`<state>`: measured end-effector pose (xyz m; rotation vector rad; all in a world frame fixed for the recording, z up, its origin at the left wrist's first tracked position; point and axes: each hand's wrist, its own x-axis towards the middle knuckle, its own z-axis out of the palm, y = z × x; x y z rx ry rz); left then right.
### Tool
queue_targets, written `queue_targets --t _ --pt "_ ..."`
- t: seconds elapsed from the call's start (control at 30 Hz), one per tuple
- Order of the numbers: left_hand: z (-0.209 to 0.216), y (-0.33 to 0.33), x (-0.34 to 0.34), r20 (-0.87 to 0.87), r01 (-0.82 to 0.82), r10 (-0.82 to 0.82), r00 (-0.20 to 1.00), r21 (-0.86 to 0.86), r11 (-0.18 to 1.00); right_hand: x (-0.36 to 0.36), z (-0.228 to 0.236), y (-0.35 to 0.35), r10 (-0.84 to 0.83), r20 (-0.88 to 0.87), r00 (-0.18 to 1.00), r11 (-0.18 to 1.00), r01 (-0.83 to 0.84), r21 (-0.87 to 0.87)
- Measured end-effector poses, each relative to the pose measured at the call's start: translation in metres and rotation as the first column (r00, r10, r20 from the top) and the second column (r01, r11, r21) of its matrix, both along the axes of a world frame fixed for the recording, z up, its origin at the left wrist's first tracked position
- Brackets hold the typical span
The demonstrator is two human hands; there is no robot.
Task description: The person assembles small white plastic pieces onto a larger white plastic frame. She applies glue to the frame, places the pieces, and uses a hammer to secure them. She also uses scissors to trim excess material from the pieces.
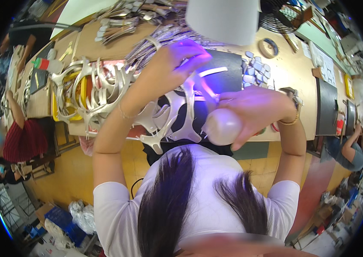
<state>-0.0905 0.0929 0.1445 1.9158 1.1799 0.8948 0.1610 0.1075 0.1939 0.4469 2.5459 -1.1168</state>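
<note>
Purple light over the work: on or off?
On: violet light tints the left hand and dark mat; its source isn't clear.

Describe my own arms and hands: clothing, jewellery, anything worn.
Short white sleeves, finely ribbed, end above the elbows on both sides. The left hand wears no glove; a thin bracelet circles its wrist. The right hand is gloveless too, with a gold-coloured bracelet at the wrist.
</note>
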Motion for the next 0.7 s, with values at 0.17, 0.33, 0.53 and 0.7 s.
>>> queue_targets --t 0.17,0.33,0.53,0.7 --pt "-0.007 0.048 0.049 0.222 0.457 -0.435 0.873 -0.684 0.569 -0.039 0.004 -0.027 0.128 0.115 0.985 0.958 -0.152 0.243" --pt "-0.026 0.041 0.088 0.276 0.492 -0.448 0.851 -0.719 0.491 -0.047 -0.015 -0.054 0.081 0.140 0.987 0.835 -0.144 0.531" --pt "-0.018 0.028 0.073 0.496 0.513 -0.183 0.849 -0.689 0.512 -0.027 -0.005 -0.055 -0.006 -0.095 0.995 0.886 0.050 0.460" --pt "0.001 0.017 0.055 0.486 0.455 -0.122 0.865 -0.660 0.598 0.051 0.028 -0.027 -0.287 -0.368 0.884 0.936 0.341 0.090"
